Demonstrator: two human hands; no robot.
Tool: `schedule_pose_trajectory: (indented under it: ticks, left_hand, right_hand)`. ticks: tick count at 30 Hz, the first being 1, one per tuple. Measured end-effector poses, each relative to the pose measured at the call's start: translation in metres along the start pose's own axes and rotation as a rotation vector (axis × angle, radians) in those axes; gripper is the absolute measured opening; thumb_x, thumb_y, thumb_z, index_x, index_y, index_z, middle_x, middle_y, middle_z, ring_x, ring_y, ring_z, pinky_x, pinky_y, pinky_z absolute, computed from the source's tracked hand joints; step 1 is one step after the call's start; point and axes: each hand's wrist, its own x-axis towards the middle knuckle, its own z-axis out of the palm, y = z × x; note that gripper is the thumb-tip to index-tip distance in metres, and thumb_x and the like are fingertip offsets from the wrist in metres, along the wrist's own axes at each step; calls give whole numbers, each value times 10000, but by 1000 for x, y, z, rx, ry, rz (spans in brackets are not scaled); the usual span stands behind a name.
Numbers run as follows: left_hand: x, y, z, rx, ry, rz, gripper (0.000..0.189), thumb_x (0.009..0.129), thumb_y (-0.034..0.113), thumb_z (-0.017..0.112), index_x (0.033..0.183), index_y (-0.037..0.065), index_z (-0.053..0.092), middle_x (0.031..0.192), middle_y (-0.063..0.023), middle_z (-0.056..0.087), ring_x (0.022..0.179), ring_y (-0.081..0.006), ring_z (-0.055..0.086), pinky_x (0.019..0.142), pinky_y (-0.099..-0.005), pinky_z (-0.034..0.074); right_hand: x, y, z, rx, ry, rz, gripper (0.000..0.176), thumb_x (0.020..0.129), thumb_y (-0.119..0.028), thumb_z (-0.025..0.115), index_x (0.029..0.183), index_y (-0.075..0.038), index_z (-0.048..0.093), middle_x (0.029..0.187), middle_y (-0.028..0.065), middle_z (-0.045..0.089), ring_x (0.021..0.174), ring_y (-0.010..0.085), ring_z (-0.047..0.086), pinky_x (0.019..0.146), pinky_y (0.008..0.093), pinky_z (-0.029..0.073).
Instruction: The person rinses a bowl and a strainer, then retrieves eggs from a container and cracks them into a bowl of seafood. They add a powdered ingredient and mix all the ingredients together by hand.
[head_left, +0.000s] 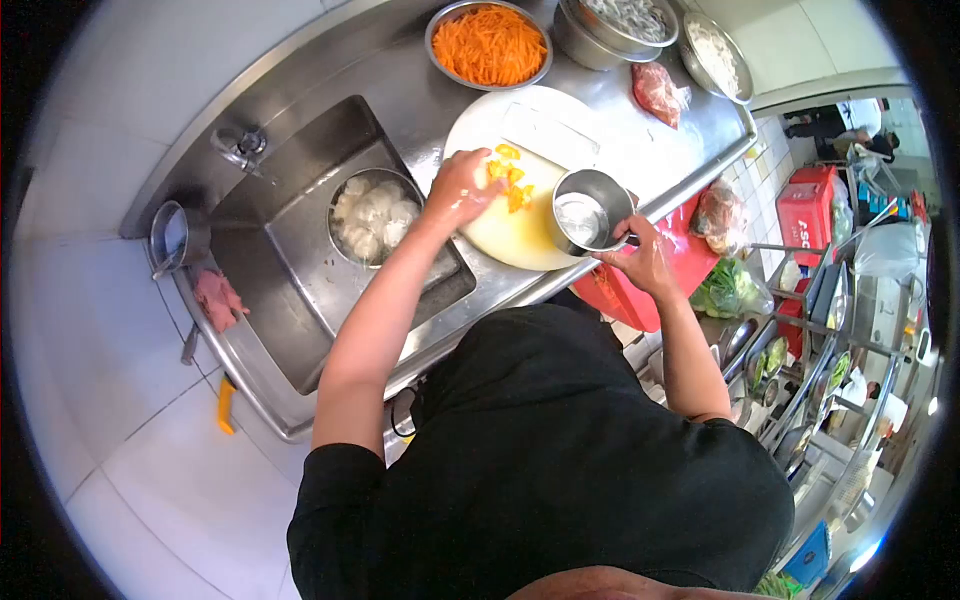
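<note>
A round cutting board (545,258) lies at the sink's right, its near part stained yellow. Small orange-yellow chopped pieces (513,187) are on it. My left hand (463,188) is beside these pieces, fingers apart around their left edge; any piece under the fingers is hidden. By its handle, my right hand (645,259) grips a small steel saucepan (592,208), tilted at the board's right edge. The bottom of the saucepan shows shiny. A pale, glaring rectangular shape (550,133), too bright to make out, lies across the board's far part.
Shredded carrot fills a steel bowl (489,46). Farther right are stacked bowls (597,50), a bagged reddish item (659,95) and a bowl of pale shreds (718,58). The sink (300,220) holds a pot of whitish pieces (375,217). A pink cloth (219,300) hangs at its rim.
</note>
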Motion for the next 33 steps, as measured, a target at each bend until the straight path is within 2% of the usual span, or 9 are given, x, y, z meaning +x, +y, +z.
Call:
schedule_pose_trajectory:
  ticks: [3,7,10,16,22,27,29,32,33]
  left_hand:
    - [2,73,-7,404,-211,-104,867,772,473,842,1459,73,494,1347,-204,546,1235,-364,546,1021,-477,467]
    - [8,76,24,542,-313,-126,889,762,455,857,1473,87,472,1361,-187,507,1248,-350,530,997,-497,473]
    - [4,73,34,553,-290,-107,769,774,429,853,1394,109,529,1307,-187,518,1129,-370,603,928,-493,519]
    - [4,59,42,360,-332,-202,565,784,234,787,1312,174,597,1239,-211,538,1008,-392,644,914,-461,538]
    - [2,33,37,178,-161,-129,269,728,190,771,984,114,737,948,-165,650,922,-341,661,879,-406,539]
    - [-2,29,26,184,-131,-193,289,724,182,784,996,98,736,1013,-157,688,960,-287,688,857,-374,554]
    - [0,23,22,-70,-198,-412,255,758,106,784,996,43,714,1012,-122,691,923,-226,699,778,-338,583]
    - [-1,18,8,-494,-157,-573,216,802,16,757,1008,-1,694,1010,-93,685,904,-182,689,730,-301,597]
    - [2,37,3,-481,-155,-572,216,802,16,757,1008,-1,694,1010,-93,685,904,-182,689,730,-301,597]
  right_hand:
    - [-9,14,4,45,21,-34,513,696,-312,939,931,-44,569,925,129,630,891,319,637,784,411,515]
    - [-11,21,5,113,60,-36,473,697,-271,931,921,-45,581,942,129,632,915,323,636,804,421,512]
    - [-13,24,0,127,35,-28,444,705,-242,919,910,-39,581,959,134,633,932,338,637,814,428,512]
    - [-9,26,-14,160,-7,-94,413,738,-218,894,922,-37,571,1067,166,640,1030,370,633,868,437,515]
    - [-6,36,-22,172,-24,-137,394,753,-172,875,946,-42,556,1228,182,625,1150,408,602,933,455,509]
    - [-1,44,-27,177,-34,-233,389,752,-154,869,955,-50,554,1301,177,602,1175,432,592,934,473,509]
    - [0,46,-29,164,-61,-234,378,764,-170,862,960,-55,561,1318,175,591,1166,433,599,915,482,516]
    - [3,48,-30,106,-88,-233,388,764,-223,864,966,-59,576,1319,187,588,1151,423,612,901,486,524]
    - [4,47,-31,117,-82,-236,388,764,-223,864,966,-59,576,1319,187,588,1151,423,612,901,486,524]
